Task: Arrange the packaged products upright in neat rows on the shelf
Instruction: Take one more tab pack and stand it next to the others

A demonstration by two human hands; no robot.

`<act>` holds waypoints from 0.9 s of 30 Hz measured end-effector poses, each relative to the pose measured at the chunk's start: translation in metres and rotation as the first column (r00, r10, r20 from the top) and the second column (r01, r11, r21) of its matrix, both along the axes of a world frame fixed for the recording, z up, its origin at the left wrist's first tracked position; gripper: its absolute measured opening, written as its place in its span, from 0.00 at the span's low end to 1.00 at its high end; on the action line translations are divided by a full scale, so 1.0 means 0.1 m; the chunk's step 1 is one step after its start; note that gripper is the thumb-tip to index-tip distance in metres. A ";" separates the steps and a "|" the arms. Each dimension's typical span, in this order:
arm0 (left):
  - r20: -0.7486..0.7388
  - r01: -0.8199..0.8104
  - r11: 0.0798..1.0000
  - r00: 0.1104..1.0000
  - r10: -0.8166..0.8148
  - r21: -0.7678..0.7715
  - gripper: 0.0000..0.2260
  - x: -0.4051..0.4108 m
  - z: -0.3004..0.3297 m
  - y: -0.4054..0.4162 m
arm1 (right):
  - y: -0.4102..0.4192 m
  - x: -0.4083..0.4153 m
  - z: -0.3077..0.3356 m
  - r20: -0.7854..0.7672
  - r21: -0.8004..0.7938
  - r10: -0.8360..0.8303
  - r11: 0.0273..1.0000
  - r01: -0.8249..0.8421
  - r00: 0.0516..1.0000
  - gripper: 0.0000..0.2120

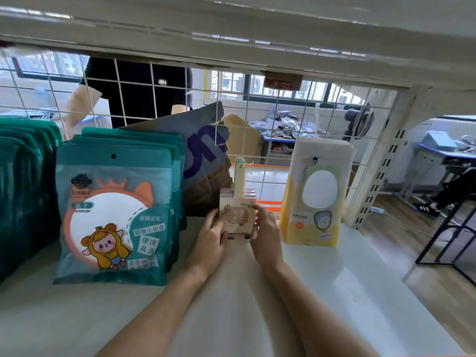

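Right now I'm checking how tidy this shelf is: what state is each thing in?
Teal packets: upright, stacked in a row front to back.
Yellow packets: upright, stacked together.
Small pink packets: upright, held from both sides.
Left hand: gripping the small pink packets.
Right hand: gripping the small pink packets.
Cardboard box: torn, behind the wire grid.

Glossy plastic teal pouches (113, 215), smooth white shelf (334, 274), torn matt cardboard (206, 161), metal wire grid (257, 99).
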State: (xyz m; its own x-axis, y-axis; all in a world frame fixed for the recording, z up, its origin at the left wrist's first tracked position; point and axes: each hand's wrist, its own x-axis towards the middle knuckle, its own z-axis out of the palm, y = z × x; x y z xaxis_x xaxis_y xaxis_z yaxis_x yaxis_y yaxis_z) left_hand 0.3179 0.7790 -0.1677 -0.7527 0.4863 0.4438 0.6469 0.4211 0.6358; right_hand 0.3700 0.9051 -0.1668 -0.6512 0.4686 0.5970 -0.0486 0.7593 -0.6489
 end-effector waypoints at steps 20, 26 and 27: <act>-0.072 -0.015 0.991 0.997 0.005 -0.136 0.27 -0.05 -0.09 0.04 | -0.01 0.01 -0.02 0.080 0.050 -0.022 0.999 0.018 0.997 0.31; -0.101 -0.073 0.979 0.993 0.054 -0.192 0.29 -0.04 -0.15 0.04 | -0.07 0.03 -0.06 0.119 0.189 -0.123 0.977 0.099 0.985 0.34; -0.112 -0.067 0.980 0.993 0.047 -0.190 0.30 -0.04 -0.15 0.03 | -0.07 0.03 -0.07 0.116 0.233 -0.146 0.966 0.116 0.982 0.36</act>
